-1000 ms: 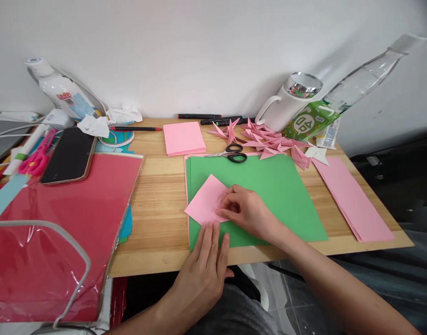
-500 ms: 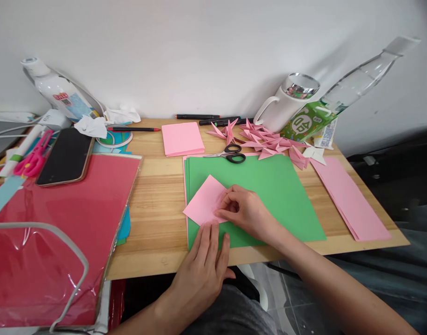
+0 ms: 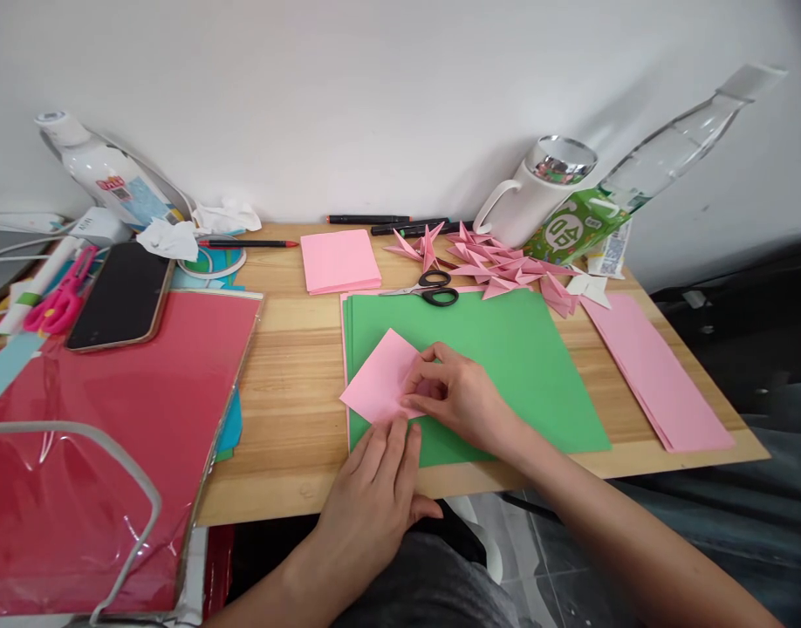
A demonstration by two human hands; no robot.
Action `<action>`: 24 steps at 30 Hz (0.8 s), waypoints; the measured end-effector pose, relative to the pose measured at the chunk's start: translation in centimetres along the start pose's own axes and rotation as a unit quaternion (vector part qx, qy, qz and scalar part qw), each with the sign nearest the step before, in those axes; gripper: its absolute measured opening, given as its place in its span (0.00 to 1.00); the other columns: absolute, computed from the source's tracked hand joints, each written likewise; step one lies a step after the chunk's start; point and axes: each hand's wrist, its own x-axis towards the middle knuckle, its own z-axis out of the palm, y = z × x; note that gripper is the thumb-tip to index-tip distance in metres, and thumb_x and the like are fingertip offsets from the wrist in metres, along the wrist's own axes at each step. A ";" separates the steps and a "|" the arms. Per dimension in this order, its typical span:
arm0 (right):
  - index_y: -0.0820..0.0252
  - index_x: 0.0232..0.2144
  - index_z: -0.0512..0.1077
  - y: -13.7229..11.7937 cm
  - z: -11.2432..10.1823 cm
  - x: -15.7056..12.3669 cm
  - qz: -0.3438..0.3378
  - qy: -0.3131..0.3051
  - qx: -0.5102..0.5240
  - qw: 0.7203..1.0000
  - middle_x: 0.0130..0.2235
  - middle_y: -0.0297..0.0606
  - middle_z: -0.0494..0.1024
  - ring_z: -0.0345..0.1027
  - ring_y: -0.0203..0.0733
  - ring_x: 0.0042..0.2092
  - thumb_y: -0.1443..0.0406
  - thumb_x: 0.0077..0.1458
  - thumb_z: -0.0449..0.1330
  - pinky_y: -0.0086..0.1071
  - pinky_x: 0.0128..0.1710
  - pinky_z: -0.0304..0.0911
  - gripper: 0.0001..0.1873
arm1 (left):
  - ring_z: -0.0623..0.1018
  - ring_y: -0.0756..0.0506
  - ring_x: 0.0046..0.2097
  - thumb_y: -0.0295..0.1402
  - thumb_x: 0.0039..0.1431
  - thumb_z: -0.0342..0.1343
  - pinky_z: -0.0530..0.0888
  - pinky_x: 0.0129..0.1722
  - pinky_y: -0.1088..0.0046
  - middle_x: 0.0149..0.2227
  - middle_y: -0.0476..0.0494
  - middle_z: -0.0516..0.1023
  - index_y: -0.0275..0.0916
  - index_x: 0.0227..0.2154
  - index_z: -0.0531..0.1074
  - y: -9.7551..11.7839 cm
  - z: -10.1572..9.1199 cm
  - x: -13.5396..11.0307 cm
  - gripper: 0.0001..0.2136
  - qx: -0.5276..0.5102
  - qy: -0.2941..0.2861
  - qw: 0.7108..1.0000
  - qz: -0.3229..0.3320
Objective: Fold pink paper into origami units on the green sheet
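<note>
A small pink square of paper lies turned cornerwise on a green sheet. At its right side my right hand is closed, thumb and forefinger pinching the paper, with that corner hidden behind the fingers. My left hand rests flat with its fingers stretched out, the tips touching the square's lower corner. Black-handled scissors lie at the green sheet's top edge. Beyond them is a pile of folded pink paper pieces with sharp points.
A stack of pink squares sits behind the green sheet, and long pink strips lie at the right. A white mug, green carton and clear bottle stand by the wall. Leftward are a phone and red sheets.
My right fingers have shifted slightly left with the pinched side of the paper. My left fingertips have slid a little right along the lower corner, and the left thumb shows more.
</note>
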 end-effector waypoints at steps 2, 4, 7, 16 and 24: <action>0.58 0.26 0.73 0.0 -0.4 0.0 -0.018 -0.023 -0.027 0.999 0.38 0.35 0.69 0.64 0.31 0.28 0.71 0.49 0.62 0.28 0.30 0.61 0.04 | 0.75 0.40 0.45 0.51 0.60 0.37 0.70 0.44 0.66 0.49 0.30 0.74 0.23 0.48 0.69 -0.2 0.2 0.2 0.33 -0.019 -0.011 1.000 -0.012; 0.58 0.28 0.73 0.0 -1.0 0.1 -0.038 -0.057 -0.043 0.997 0.39 0.36 0.69 0.65 0.32 0.30 0.72 0.51 0.60 0.29 0.31 0.61 0.05 | 0.75 0.41 0.42 0.50 0.60 0.36 0.70 0.42 0.66 0.49 0.29 0.74 0.22 0.47 0.70 -0.3 0.4 0.3 0.33 -0.035 -0.021 0.999 -0.021; 0.58 0.32 0.73 0.1 -2.1 0.4 -0.057 -0.113 -0.041 0.991 0.40 0.37 0.68 0.66 0.32 0.32 0.74 0.53 0.57 0.29 0.34 0.62 0.08 | 0.74 0.40 0.41 0.50 0.60 0.37 0.70 0.40 0.65 0.49 0.28 0.74 0.22 0.47 0.70 -0.3 0.5 0.4 0.33 -0.049 -0.023 0.998 -0.033; 0.59 0.37 0.71 0.1 -3.7 0.1 -0.102 -0.169 -0.038 0.980 0.43 0.37 0.68 0.64 0.31 0.30 0.74 0.51 0.59 0.28 0.32 0.61 0.10 | 0.72 0.40 0.42 0.47 0.60 0.43 0.70 0.39 0.64 0.49 0.30 0.73 0.25 0.49 0.68 -0.4 0.3 0.6 0.28 -0.069 -0.045 0.996 -0.034; 0.63 0.29 0.69 -1.1 -2.5 -0.9 -0.100 -0.177 -0.134 0.970 0.42 0.43 0.68 0.66 0.37 0.37 0.69 0.58 0.53 0.32 0.37 0.61 0.07 | 0.72 0.39 0.42 0.49 0.59 0.43 0.70 0.40 0.64 0.49 0.29 0.73 0.24 0.48 0.69 -0.1 0.2 0.8 0.30 -0.027 -0.044 0.999 -0.016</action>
